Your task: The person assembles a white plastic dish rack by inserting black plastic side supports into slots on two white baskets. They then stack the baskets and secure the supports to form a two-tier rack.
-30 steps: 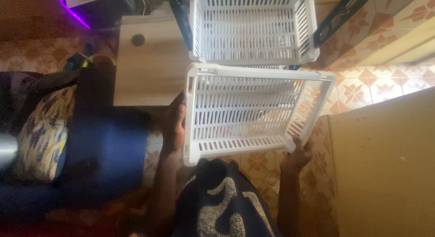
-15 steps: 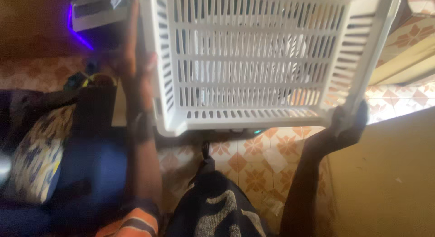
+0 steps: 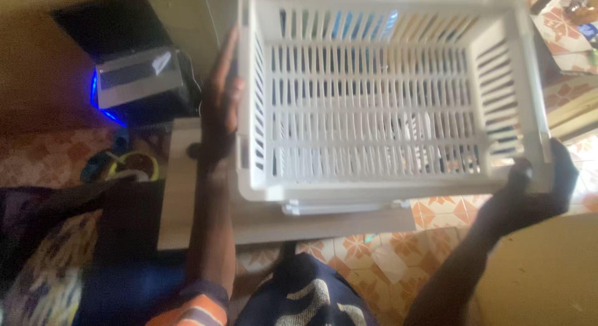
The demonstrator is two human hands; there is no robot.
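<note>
A white slatted plastic basket (image 3: 386, 108) fills the upper middle of the head view, held up in the air with its open side towards me. My left hand (image 3: 221, 105) lies flat along its left wall. My right hand (image 3: 536, 182) grips its lower right corner. Under the basket's near edge the rim of another white basket (image 3: 336, 207) shows, resting on a light wooden board (image 3: 187, 201).
A grey box with a blue glow (image 3: 134, 80) sits at the upper left. Dark blue cloth and a patterned cushion (image 3: 37, 276) lie at the lower left. Orange patterned floor tiles (image 3: 386, 251) show below, and a yellow wall surface (image 3: 548, 270) stands at the lower right.
The basket has come up from the board towards me and now tilts more square to the view. Both hands have risen with it, and the view has swung upward.
</note>
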